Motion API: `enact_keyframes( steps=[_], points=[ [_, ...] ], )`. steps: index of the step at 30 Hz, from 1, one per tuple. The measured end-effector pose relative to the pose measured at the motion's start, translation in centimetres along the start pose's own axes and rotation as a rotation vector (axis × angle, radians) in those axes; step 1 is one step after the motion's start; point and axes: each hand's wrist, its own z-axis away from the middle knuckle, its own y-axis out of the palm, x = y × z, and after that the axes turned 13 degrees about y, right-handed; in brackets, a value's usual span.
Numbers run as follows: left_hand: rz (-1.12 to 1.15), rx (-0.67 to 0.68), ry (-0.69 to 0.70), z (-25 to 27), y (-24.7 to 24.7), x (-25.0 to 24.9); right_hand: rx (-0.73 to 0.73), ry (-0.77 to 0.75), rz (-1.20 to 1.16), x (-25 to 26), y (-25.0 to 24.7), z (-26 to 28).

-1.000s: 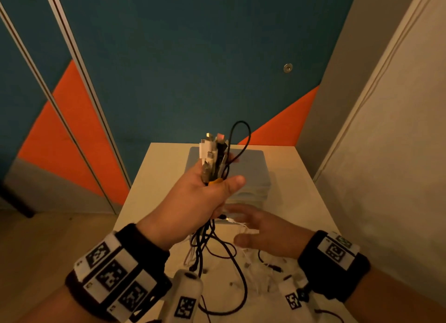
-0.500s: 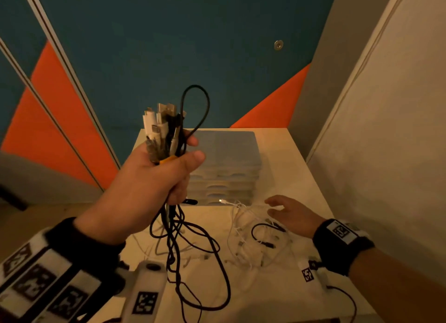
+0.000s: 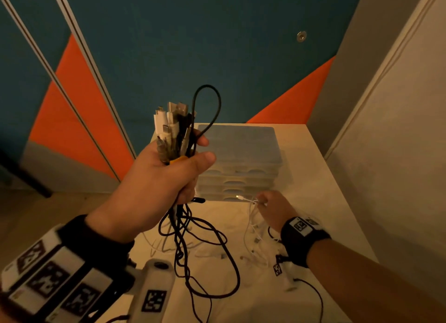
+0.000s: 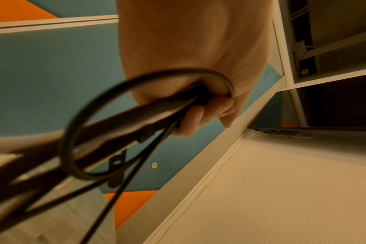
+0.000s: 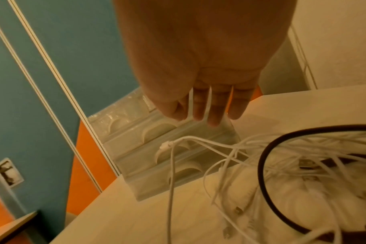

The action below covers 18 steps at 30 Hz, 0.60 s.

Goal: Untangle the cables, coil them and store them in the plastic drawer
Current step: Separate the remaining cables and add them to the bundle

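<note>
1. Above the table's near-left part we see the left hand raised, fingers and thumb wrapped tight round a bundle of cable ends, plugs pointing up.
2. Bundle mixes white and dark plugs; one black loop stands above the fist. The left wrist view shows the same fist closed on dark cables, blurred.
3. Below the fist, black cables hang in tangled loops down to the table's near edge.
4. Right hand is low over the table, just in front of the drawer unit. In the head view its fingers curl on a white cable whose plug end points left.
5. Right wrist view: fingers point down toward the drawers, white strands passing between them; we cannot tell from this view how firm the hold is.
6. White cables lie tangled on the table beside the right hand, with one thick black cable arcing across them.
7. Drawer unit is a translucent plastic stack at the table's far middle, against the blue and orange wall; all drawers appear closed.
8. All cables are in hand or on the table.
</note>
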Motion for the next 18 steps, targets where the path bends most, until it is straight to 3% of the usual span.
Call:
enact_keyframes(
  steps=[5, 7, 13, 18],
  points=[
    [-0.028, 0.001, 0.013, -0.1, -0.4, 0.3, 0.053, 0.086, 0.230, -0.4, 1.4, -1.3],
    [-0.029, -0.002, 0.013, -0.3, -0.5, 0.4, 0.064, 0.075, 0.203, -0.6, 1.2, -1.2],
    [-0.064, 0.012, 0.024, -1.4, 0.0, 2.3, 0.009, -0.079, -0.282, -0.3, -1.5, -0.1],
    [-0.150, 0.010, 0.028, -2.8, 2.1, 5.5, -0.161, -0.219, -0.547, 1.5, -5.4, 1.5]
  ],
)
